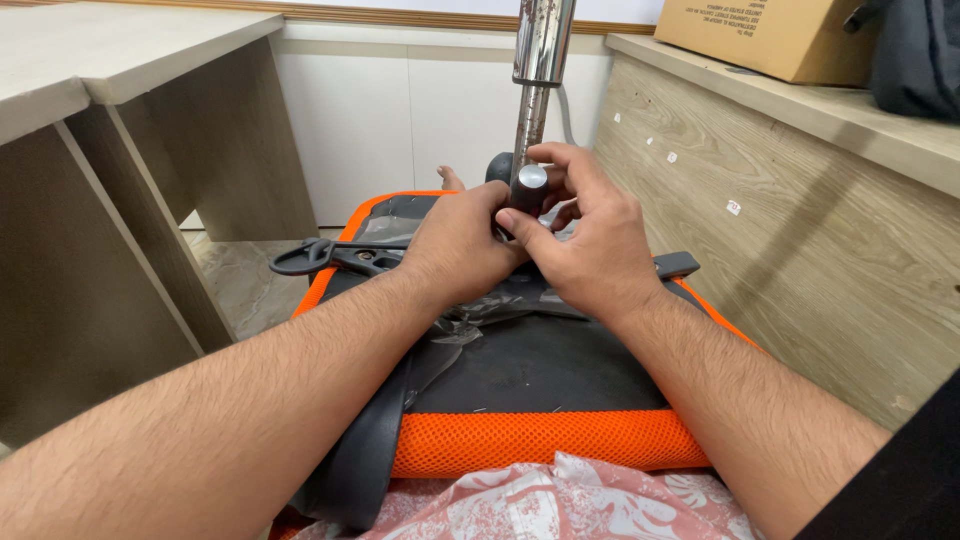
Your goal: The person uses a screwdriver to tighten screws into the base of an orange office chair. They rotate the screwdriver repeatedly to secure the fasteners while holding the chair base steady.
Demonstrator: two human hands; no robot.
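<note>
Hands: our left hand (pixel 455 245) and right hand (pixel 585 245) pinch a short dark cylinder (pixel 530 190) between fingertips.
Place: above the upturned orange chair seat (pixel 540 440), touching the chrome gas-lift column (pixel 535 80).
Technique: we judge a steady two-handed grip best — square to the column.
Axis: cylinder's flat silver end faces us; column stands upright.

far: white wall (pixel 400 110) with wood trim on top | left: pale wood desk (pixel 110 60), slab legs | right: wood-grain desk side (pixel 800 240), cardboard box (pixel 770 35) and dark bag (pixel 915 55) on top | floor (pixel 240 275): grey marbled tile | light: even, soft
</note>
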